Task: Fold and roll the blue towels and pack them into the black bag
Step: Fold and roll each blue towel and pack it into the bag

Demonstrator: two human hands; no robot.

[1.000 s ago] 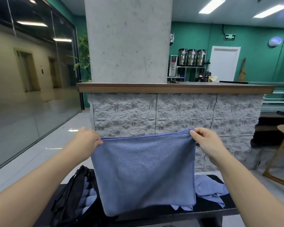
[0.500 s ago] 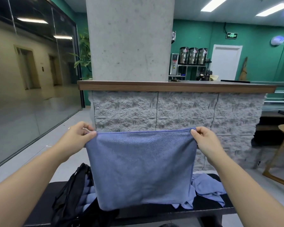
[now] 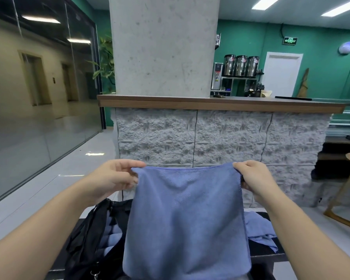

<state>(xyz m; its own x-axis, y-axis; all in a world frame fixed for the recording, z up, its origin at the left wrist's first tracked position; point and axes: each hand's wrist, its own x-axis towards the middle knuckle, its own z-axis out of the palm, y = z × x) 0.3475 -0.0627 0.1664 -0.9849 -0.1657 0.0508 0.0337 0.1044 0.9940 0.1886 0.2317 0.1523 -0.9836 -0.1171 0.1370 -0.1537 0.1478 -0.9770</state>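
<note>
Blue towel (image 3: pixel 187 219) held up for folding
Left hand (image 3: pixel 111 178) and right hand (image 3: pixel 255 178) pinch its top corners above the bench (image 3: pixel 267 254); black bag (image 3: pixel 91 239) gapes at the left end; next, likely bring the corners together

Matt, fuzzy cloth blue towel (image 3: pixel 186 219)

Left hand (image 3: pixel 111 178) and right hand (image 3: pixel 255 178) pinch a hanging blue towel's (image 3: pixel 186 225) top corners above the black bag (image 3: pixel 93 239).
</note>
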